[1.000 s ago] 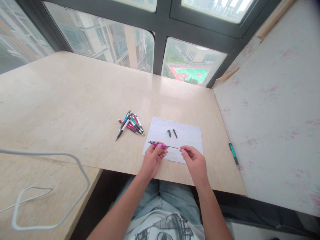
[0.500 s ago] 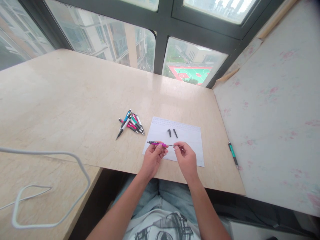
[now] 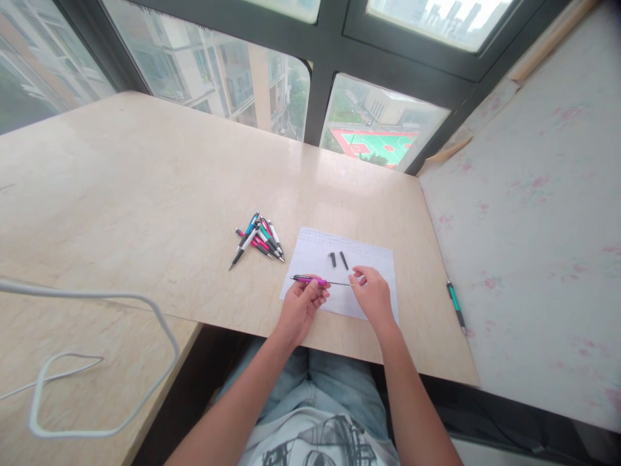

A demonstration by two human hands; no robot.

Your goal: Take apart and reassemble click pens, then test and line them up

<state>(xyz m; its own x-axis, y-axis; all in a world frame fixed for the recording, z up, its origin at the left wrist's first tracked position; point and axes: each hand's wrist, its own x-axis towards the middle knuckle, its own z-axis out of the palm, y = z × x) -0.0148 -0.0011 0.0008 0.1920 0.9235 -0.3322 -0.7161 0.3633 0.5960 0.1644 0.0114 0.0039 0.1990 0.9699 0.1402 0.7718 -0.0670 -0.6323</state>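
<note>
My left hand (image 3: 301,305) is closed on a pink pen barrel (image 3: 308,279), held level above a white sheet of paper (image 3: 361,255). A thin refill (image 3: 339,283) sticks out of the barrel's right end. My right hand (image 3: 372,296) pinches the refill's far tip. Two small black pen parts (image 3: 338,259) lie on the paper just beyond my hands.
A heap of several pens (image 3: 257,239) lies to the left of the paper on the beige table (image 3: 145,194). One green pen (image 3: 455,305) rests at the table's right edge. A white cable (image 3: 101,362) loops at the lower left. Windows stand behind.
My right hand first slid left toward the barrel, shortening the exposed refill, then drew back right a little. My left hand and the barrel stayed almost still.
</note>
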